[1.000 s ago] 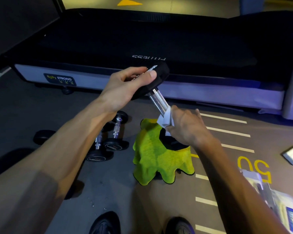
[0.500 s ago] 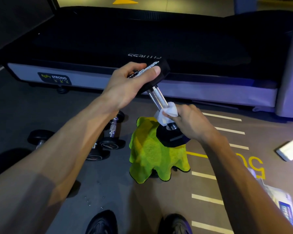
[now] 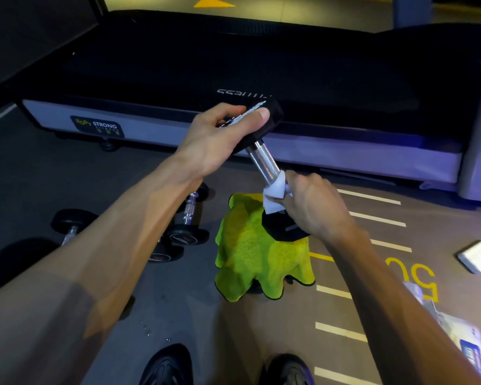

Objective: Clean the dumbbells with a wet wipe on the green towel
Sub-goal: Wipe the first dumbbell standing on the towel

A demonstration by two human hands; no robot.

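Your left hand is gripping the black-headed, chrome-handled dumbbell, tilted above the crumpled green towel; your right hand is pinching the white wet wipe round its handle.

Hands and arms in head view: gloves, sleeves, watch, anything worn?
Nothing worn that shows. Left hand and right hand are bare, no gloves, rings or watch visible. Both forearms are bare to the frame edge, no sleeves in view. No markings visible.
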